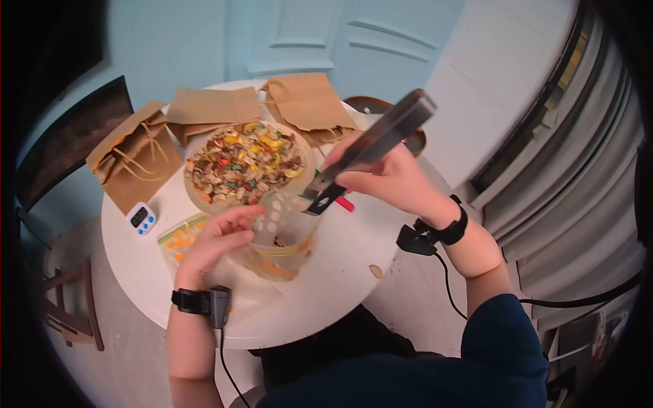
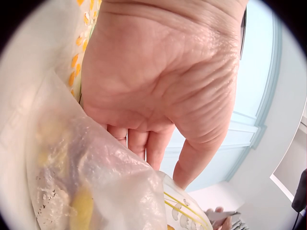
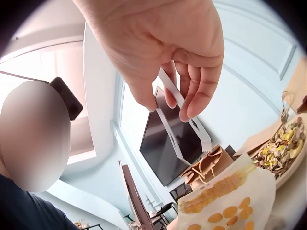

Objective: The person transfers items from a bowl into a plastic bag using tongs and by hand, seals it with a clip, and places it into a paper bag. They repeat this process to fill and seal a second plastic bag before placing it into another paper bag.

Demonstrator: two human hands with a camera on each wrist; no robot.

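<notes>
My left hand (image 1: 221,238) (image 2: 163,72) grips the rim of a translucent zip bag (image 1: 277,262) (image 2: 100,187) (image 3: 230,199) with orange print, its mouth up and a few dried pieces inside. In the right hand (image 1: 391,178) (image 3: 168,43) are metal tongs (image 1: 388,132) (image 3: 169,132), pinched between thumb and fingers. Over the bag's mouth, the tong tips stand apart in the right wrist view, with nothing visible between them. Behind the bag is a wide bowl (image 1: 307,178) of mixed dried pieces (image 1: 238,163) (image 3: 280,148).
Three brown paper bags (image 1: 136,160) (image 1: 214,107) (image 1: 309,102) stand along the back of the round white table (image 1: 340,272). At the left are a white timer (image 1: 141,218) and a flat orange-printed bag (image 1: 175,241). A red object (image 1: 345,204) lies right of the bowl.
</notes>
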